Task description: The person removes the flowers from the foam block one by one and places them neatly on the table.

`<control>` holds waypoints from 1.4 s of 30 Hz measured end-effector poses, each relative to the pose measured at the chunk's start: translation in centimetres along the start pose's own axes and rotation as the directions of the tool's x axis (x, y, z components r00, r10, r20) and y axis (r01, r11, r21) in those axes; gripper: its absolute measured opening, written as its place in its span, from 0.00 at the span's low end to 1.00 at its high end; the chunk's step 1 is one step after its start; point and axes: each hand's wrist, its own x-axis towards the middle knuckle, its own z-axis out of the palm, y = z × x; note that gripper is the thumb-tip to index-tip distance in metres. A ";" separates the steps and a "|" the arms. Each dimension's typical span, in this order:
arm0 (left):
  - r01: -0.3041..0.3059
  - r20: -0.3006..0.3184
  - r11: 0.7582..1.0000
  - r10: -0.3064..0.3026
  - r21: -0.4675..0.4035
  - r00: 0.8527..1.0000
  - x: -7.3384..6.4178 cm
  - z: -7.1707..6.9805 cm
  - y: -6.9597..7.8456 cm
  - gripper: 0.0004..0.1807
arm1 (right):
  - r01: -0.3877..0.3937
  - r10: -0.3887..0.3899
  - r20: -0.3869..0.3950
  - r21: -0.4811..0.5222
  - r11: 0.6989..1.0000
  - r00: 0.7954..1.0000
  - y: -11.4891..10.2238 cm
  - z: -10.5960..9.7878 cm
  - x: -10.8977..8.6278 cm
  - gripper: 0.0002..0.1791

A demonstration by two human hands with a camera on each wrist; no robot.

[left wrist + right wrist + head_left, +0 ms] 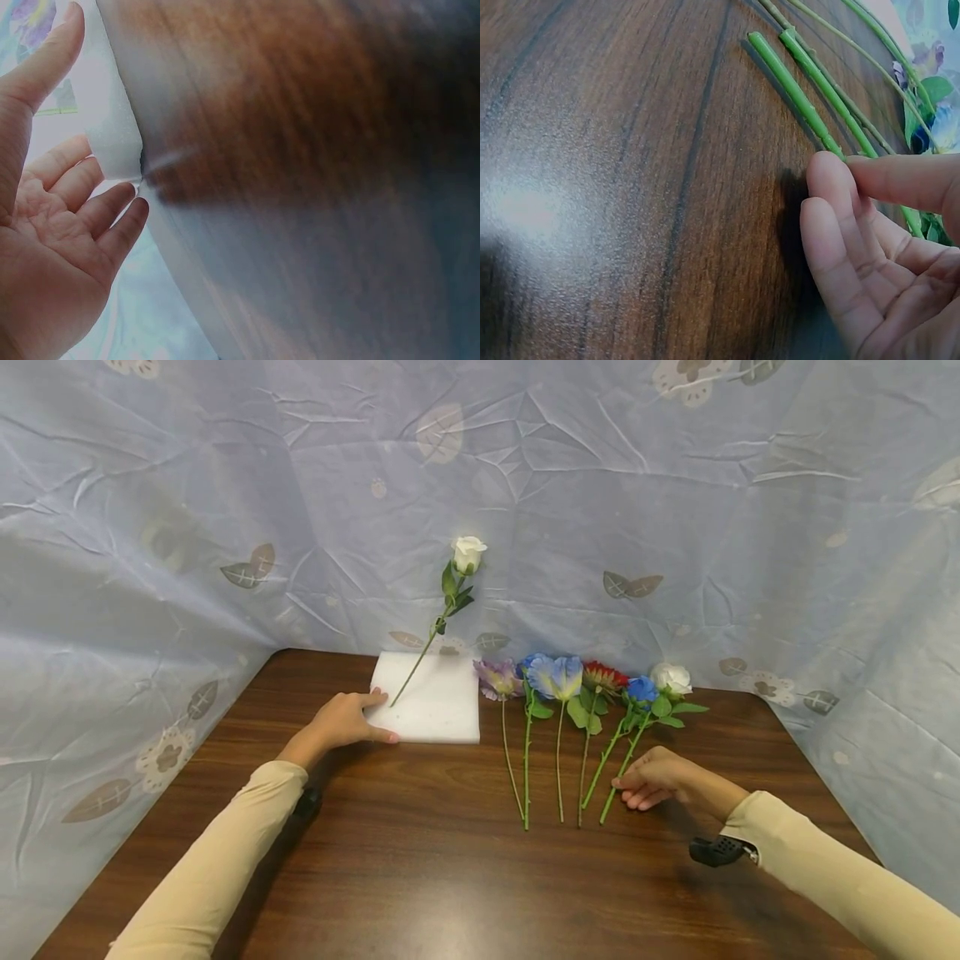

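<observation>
In the head view my left hand (341,720) is at the left edge of a white foam block (442,710), thumb and fingers spread and touching it. The left wrist view shows its fingers nearly straight against the foam's end. A white artificial rose (468,555) stands in the foam, its stem leaning right. My right hand (656,778) pinches the lower stem of another white rose (670,678), the rightmost in a row of flowers. In the right wrist view thumb and forefinger meet on this green stem (791,86), close over the table.
Left of the pinched rose lie a small blue rose (642,689), a red flower (602,677), a pale blue flower (557,677), another blue flower and a purple flower (498,678). The brown wooden table (420,860) meets a patterned cloth (360,527) behind.
</observation>
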 end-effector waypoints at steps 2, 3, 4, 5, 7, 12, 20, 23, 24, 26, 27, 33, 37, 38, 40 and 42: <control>-0.001 -0.002 1.000 0.001 -0.001 1.000 0.1 0.0 0.0 0.56 | -0.011 0.011 -0.006 -0.008 1.000 1.000 -0.1 0.0 0.1 0.13; -0.002 -0.003 1.000 0.002 -0.003 1.000 0.1 0.0 0.0 0.57 | -0.015 0.015 -0.010 -0.012 1.000 1.000 -0.2 0.0 0.1 0.13; -0.003 -0.003 1.000 0.003 -0.003 1.000 0.1 0.0 -0.1 0.57 | -0.017 0.016 -0.011 -0.017 1.000 1.000 -0.2 0.0 0.1 0.12; 0.000 -0.003 1.000 0.000 -0.004 1.000 0.1 0.0 -0.1 0.57 | -0.018 0.018 -0.013 -0.022 1.000 1.000 -0.2 0.0 0.1 0.12; 0.001 -0.002 1.000 -0.001 -0.002 1.000 0.1 0.0 -0.1 0.57 | -0.019 0.019 -0.016 -0.026 0.999 1.000 -0.3 0.0 0.1 0.11; 0.006 -0.001 1.000 -0.006 0.005 1.000 0.1 0.0 -0.1 0.57 | -0.014 0.013 -0.025 -0.037 0.999 1.000 -0.6 0.0 0.0 0.09; 0.004 0.002 1.000 -0.004 0.011 1.000 0.0 -0.1 -0.1 0.57 | -0.012 0.011 -0.021 -0.069 0.998 1.000 -0.8 -0.3 -0.1 0.10; 0.008 -0.001 1.000 -0.008 0.010 1.000 0.0 -0.1 -0.1 0.57 | -0.005 0.003 -0.024 -0.076 0.997 1.000 -1.0 -0.4 -0.2 0.11; 0.006 -0.002 1.000 -0.006 0.011 1.000 0.0 -0.1 -0.1 0.57 | -0.001 -0.001 -0.024 -0.076 0.997 1.000 -1.0 -0.4 -0.2 0.11; 0.008 -0.003 1.000 -0.008 0.013 1.000 0.0 -0.1 -0.2 0.57 | 0.010 -0.012 -0.020 -0.078 0.997 1.000 -1.2 -0.5 -0.2 0.11; 0.008 -0.005 1.000 -0.008 0.014 1.000 0.0 -0.1 -0.1 0.57 | 0.019 -0.020 -0.017 -0.078 0.997 1.000 -1.3 -0.6 -0.2 0.11; 0.003 -0.001 1.000 -0.003 0.011 1.000 0.1 0.0 -0.1 0.57 | 0.049 -0.050 -0.012 -0.092 0.995 0.999 -2.3 -0.4 0.1 0.12; 0.005 0.004 1.000 -0.005 0.006 1.000 0.0 0.0 0.0 0.56 | 0.083 -0.085 -0.012 -0.104 0.991 0.996 -2.9 -0.1 0.4 0.13; 0.007 0.004 1.000 -0.007 0.004 1.000 0.0 0.0 0.0 0.56 | 0.095 -0.096 -0.007 -0.109 0.990 0.995 -3.1 0.0 0.5 0.14; 0.009 0.004 1.000 -0.009 0.003 1.000 0.0 0.0 0.0 0.56 | 0.111 -0.111 0.000 -0.105 0.988 0.994 -3.5 0.1 0.9 0.15; 0.007 0.003 1.000 -0.007 0.004 1.000 0.0 0.0 0.1 0.56 | 0.119 -0.120 0.004 -0.093 0.988 0.993 -4.0 0.3 1.2 0.16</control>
